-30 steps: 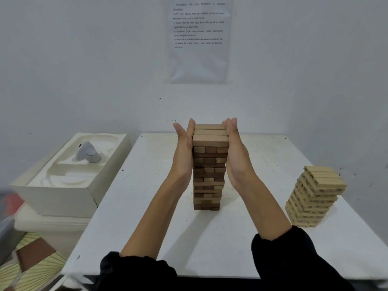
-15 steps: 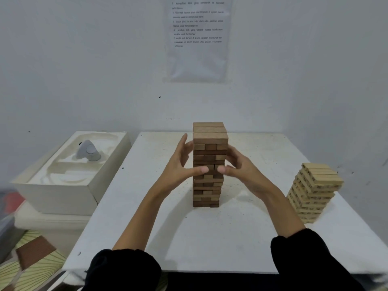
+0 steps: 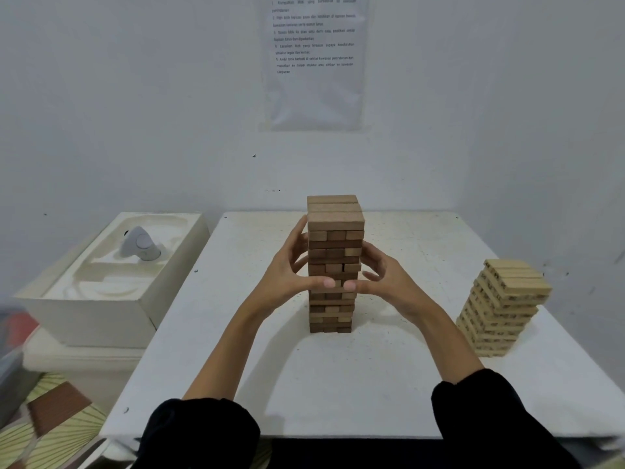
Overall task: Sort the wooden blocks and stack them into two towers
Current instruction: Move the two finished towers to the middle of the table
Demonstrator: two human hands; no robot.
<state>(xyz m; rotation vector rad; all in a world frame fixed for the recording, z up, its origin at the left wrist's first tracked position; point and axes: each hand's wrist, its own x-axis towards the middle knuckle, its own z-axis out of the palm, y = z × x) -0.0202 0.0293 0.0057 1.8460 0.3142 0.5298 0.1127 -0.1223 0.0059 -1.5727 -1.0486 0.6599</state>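
A tall tower of brown wooden blocks [image 3: 335, 228] stands upright in the middle of the white table [image 3: 338, 384]. My left hand [image 3: 287, 275] lies against its left side at mid-height, fingers spread up along the blocks, thumb pressing the front face. My right hand [image 3: 385, 280] mirrors it on the right side, its thumb tip almost meeting the left thumb on the front. A shorter tower of pale wooden blocks [image 3: 504, 306] stands alone near the table's right edge, its layers twisted slightly out of line.
A white moulded box [image 3: 101, 299] with a grey device [image 3: 140, 247] in it sits left of the table, on a lower white stand. A printed sheet [image 3: 314, 62] hangs on the wall behind. Walls close in at the back and right.
My hands have come down from flanking the top of the brown tower to its middle, and the thumbs have closed in on the front face. The towers have not moved.
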